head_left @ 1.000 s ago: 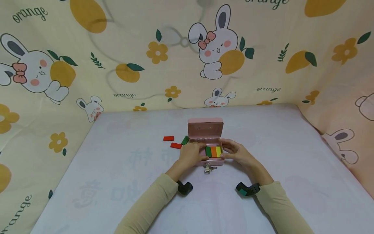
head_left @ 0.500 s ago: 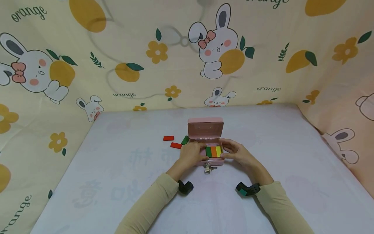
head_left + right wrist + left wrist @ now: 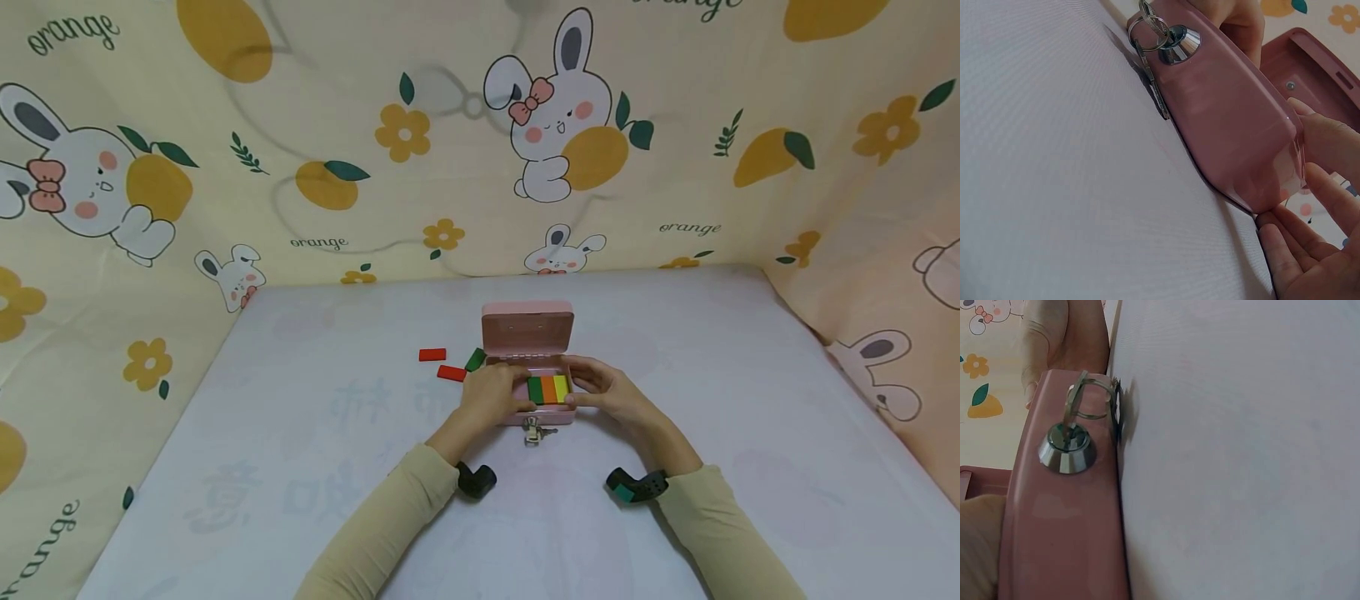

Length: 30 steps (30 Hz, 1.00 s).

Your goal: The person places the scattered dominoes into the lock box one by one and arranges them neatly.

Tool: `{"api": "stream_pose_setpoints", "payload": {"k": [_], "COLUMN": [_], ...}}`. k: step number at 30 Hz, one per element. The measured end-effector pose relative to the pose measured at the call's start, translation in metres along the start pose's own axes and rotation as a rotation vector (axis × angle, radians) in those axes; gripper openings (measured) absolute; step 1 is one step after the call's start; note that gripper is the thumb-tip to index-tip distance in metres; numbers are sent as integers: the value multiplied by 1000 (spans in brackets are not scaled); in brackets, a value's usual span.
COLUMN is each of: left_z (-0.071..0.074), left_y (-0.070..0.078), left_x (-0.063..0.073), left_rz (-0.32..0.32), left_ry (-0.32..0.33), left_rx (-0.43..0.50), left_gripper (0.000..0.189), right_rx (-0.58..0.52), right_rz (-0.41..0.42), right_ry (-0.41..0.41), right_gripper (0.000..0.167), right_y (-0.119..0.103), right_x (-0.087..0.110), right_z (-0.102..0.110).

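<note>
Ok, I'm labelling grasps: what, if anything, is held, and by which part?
The right hand grips the pink box by its right wall. The left hand reaches into the box; whether it holds anything can't be told.

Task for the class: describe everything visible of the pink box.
The pink box is glossy and looks like metal. It stands upright on the white surface, its hinged lid open at the back. A shiny lock on the front holds a key with a ring. Green, orange and yellow blocks show inside. The left hand reaches in; the right hand holds its right end.
</note>
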<state>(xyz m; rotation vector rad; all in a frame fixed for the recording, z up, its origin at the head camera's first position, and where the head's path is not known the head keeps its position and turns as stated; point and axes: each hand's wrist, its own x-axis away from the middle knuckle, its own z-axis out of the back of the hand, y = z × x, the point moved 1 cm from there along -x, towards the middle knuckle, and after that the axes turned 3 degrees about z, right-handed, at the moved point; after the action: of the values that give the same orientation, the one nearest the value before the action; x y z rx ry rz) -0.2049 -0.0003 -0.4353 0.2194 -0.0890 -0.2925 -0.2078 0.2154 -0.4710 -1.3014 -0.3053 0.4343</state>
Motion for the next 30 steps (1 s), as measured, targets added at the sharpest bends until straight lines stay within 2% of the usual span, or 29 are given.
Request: {"api": "stream_pose_setpoints", "payload": {"k": [9, 20, 23, 30], "left_z": [-1, -1, -1, 0], "left_y": [0, -3, -5, -12], "left_x": [-1, 0, 0, 1], "left_rz": [-8, -9, -23, -41], "left_ry": [11, 5, 14, 2], "left_rx": [2, 15, 78, 305], "left_gripper": [54, 54, 51, 43], "right_rx": [44, 33, 36, 33], "right_rz": [-6, -15, -9, -25], "right_ry": [11, 7, 4, 3], "right_gripper": [67, 69, 68, 65], "right_y": [-1, -2, -2, -3], "right_x": [0, 0, 0, 1], "right_z": [1, -1, -1, -1]}}
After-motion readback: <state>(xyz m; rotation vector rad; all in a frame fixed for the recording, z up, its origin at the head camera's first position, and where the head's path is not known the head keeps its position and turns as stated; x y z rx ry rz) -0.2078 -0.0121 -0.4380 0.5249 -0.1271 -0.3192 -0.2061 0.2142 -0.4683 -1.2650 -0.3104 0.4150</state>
